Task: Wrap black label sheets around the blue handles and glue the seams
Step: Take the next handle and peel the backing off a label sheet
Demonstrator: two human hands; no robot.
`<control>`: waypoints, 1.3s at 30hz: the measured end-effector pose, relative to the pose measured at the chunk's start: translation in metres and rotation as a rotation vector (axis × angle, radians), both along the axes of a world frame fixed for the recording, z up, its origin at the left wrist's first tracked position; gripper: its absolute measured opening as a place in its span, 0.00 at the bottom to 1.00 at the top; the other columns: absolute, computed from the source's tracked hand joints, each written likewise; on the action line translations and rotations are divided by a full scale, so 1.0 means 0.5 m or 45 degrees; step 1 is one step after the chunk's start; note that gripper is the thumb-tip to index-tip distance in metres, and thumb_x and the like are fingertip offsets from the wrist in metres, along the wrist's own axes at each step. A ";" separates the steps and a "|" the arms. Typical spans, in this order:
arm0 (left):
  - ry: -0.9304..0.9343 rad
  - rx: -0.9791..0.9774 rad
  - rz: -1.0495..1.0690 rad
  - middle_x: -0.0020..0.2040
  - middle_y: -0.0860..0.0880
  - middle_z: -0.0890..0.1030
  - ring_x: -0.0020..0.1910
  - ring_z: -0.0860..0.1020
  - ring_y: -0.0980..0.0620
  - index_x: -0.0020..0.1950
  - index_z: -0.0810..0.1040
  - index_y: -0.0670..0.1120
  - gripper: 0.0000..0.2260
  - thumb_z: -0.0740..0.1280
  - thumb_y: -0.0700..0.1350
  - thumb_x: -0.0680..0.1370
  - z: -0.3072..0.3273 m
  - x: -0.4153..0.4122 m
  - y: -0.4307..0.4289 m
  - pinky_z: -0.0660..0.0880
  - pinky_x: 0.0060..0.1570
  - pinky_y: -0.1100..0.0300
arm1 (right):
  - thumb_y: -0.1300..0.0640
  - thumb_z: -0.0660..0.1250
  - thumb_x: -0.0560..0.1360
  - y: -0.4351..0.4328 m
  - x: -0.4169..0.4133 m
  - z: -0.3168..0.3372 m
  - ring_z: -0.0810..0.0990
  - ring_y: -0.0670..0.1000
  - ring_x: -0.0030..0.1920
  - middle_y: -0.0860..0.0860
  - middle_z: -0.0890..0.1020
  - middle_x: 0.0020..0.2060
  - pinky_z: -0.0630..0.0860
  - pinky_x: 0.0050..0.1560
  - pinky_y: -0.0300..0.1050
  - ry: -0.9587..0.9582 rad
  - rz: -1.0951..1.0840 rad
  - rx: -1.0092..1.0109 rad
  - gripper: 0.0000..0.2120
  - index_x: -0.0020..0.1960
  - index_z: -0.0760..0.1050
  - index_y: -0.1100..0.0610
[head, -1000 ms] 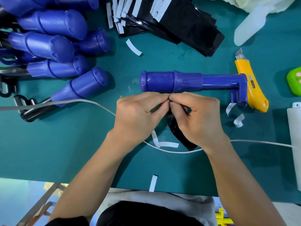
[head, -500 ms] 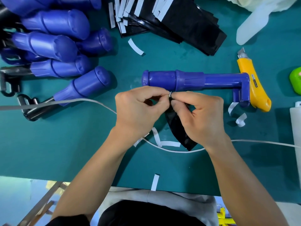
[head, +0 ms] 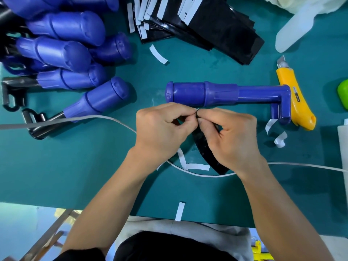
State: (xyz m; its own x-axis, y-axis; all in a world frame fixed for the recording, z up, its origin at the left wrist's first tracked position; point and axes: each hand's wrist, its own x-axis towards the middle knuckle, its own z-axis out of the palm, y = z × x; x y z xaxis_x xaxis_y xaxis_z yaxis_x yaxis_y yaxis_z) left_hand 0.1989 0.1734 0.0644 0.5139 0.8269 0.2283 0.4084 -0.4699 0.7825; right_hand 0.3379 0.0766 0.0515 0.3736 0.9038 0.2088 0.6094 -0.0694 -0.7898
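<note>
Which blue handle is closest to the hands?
The lone handle lying crosswise just beyond the left hand and right hand, which pinch a black sheet; its bent end is by the yellow knife. The other handles are piled far left.

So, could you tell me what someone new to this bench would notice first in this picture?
Probably the two hands meeting at centre: the left hand and right hand pinch the top edge of a black label sheet, just in front of a blue handle lying crosswise. Next come the pile of blue handles at upper left and the yellow utility knife at right.
</note>
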 end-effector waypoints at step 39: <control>-0.042 -0.025 -0.023 0.35 0.51 0.84 0.32 0.79 0.55 0.40 0.88 0.43 0.05 0.73 0.36 0.71 0.002 0.001 0.002 0.77 0.35 0.61 | 0.67 0.72 0.78 0.004 0.011 0.010 0.82 0.50 0.37 0.51 0.86 0.38 0.77 0.40 0.41 0.190 0.047 -0.012 0.06 0.50 0.87 0.61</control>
State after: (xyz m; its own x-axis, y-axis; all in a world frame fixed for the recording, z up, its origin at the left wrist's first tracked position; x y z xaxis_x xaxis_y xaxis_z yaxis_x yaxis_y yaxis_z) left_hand 0.1995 0.1742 0.0654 0.5215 0.8220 0.2289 0.3737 -0.4612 0.8048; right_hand 0.3434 0.0785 0.0566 0.3667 0.9190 0.1449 0.4878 -0.0573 -0.8711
